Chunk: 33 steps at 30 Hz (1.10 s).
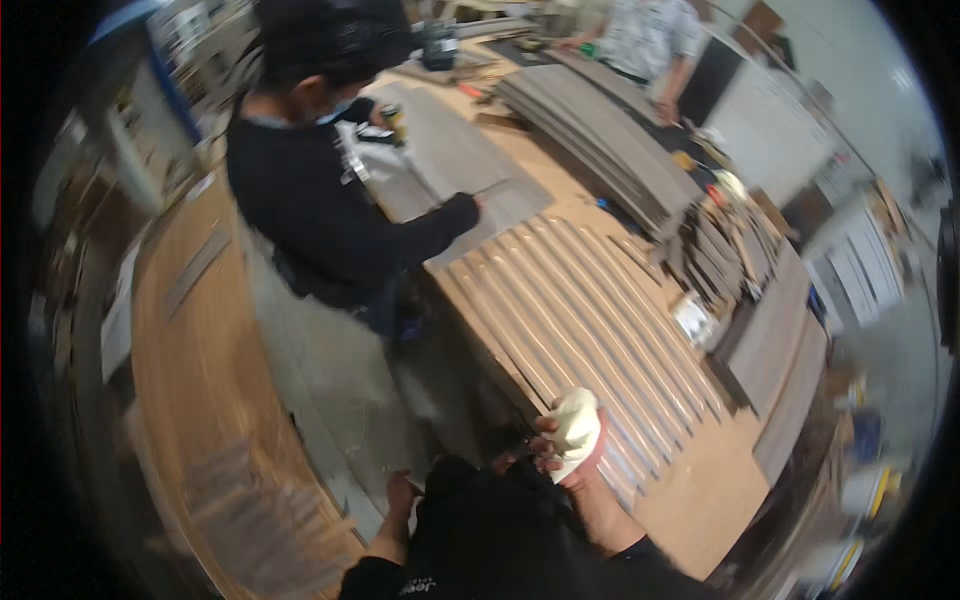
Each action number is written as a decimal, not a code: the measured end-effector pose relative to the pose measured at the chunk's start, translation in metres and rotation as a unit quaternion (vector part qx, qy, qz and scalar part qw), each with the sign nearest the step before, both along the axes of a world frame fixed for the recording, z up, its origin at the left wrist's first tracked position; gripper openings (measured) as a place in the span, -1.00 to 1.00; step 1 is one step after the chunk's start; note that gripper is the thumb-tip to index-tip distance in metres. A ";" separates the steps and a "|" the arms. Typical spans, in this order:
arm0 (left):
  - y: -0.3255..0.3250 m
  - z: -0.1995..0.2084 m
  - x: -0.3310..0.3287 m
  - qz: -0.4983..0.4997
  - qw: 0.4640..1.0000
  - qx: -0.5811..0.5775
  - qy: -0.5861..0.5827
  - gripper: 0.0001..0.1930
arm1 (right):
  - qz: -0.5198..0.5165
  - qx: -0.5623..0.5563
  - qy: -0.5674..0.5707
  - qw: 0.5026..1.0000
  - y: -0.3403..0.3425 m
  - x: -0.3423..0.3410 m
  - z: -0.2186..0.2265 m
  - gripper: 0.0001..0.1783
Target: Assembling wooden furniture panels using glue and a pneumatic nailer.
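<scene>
My right hand (577, 478) is closed around a cream-coloured, rounded lump with a reddish edge (578, 425); its exact kind does not show. The hand is over the near end of a row of long, narrow wooden strips (590, 310), lying side by side on a workbench (705, 505). Light lines run along the strips. My left hand (403, 492) is low by my body, over the gap between the workbench and another table. It is small and blurred, so its fingers cannot be made out.
At the bench's left side a person in black (340, 220) leans over a grey sheet (500, 190). Stacked grey boards (600, 140) and a pile of wood offcuts (715, 245) lie along the right. Another person (650, 45) stands beyond. A wooden table (215, 370) bearing loose strips is left.
</scene>
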<state>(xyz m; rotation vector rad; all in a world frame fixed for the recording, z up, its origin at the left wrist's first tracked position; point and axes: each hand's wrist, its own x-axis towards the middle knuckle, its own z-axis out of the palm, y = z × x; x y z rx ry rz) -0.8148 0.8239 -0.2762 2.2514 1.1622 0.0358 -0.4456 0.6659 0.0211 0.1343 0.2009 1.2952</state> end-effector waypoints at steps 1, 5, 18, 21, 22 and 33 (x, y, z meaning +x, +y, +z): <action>0.006 0.011 0.003 -0.031 1.000 -0.002 -0.004 -0.67 | 0.001 -0.021 0.007 1.000 0.004 -0.015 -0.004 -0.16; 0.028 0.058 0.069 0.069 0.968 -0.182 -0.160 -0.70 | -0.009 -0.028 0.034 0.999 0.002 -0.032 0.001 -0.19; 0.025 0.267 0.360 -0.311 0.905 -0.220 -0.192 -0.74 | -0.370 0.001 -0.008 0.929 -0.132 -0.022 -0.025 -0.22; 0.003 0.313 0.452 -0.412 0.880 -0.145 -0.187 -0.71 | -0.416 0.034 -0.009 0.909 -0.147 -0.021 -0.032 -0.23; -0.006 0.321 0.485 -0.456 0.859 -0.085 -0.216 -0.71 | -0.432 0.050 -0.007 0.901 -0.150 -0.019 -0.032 -0.23; -0.107 0.293 0.825 -0.671 0.696 0.199 -0.163 -0.43 | -0.659 -0.078 0.004 0.748 -0.155 -0.031 -0.029 -0.21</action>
